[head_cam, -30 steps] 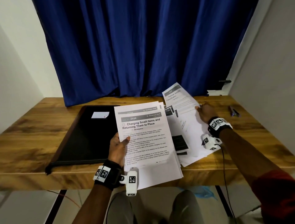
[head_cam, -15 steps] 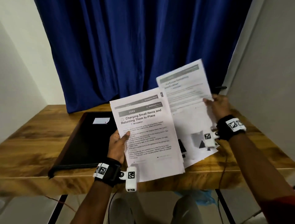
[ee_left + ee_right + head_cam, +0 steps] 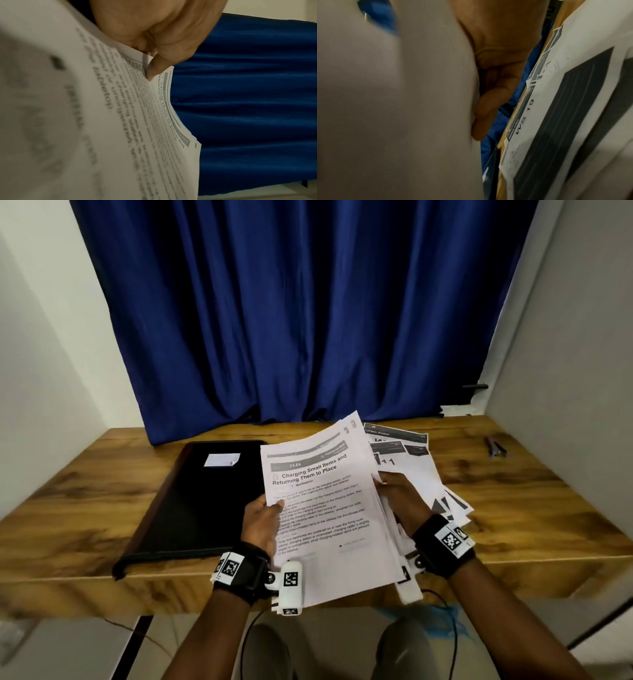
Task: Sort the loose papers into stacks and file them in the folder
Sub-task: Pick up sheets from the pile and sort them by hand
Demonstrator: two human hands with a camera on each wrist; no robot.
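Against the blue curtain (image 3: 308, 320), the sheet my right hand (image 3: 399, 498) just lifted now joins the stack (image 3: 325, 518) pinched in my left hand (image 3: 260, 522), both gripping it above the table (image 3: 85, 498), folder (image 3: 191, 498) still shut.

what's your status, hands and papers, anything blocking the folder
Left hand and right hand both grip the paper stack. Loose papers remain on the table. Folder closed, nothing on it.

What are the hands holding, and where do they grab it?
Both hold one stack of papers. The left hand pinches its left edge, thumb on top; the right hand grips its right edge.
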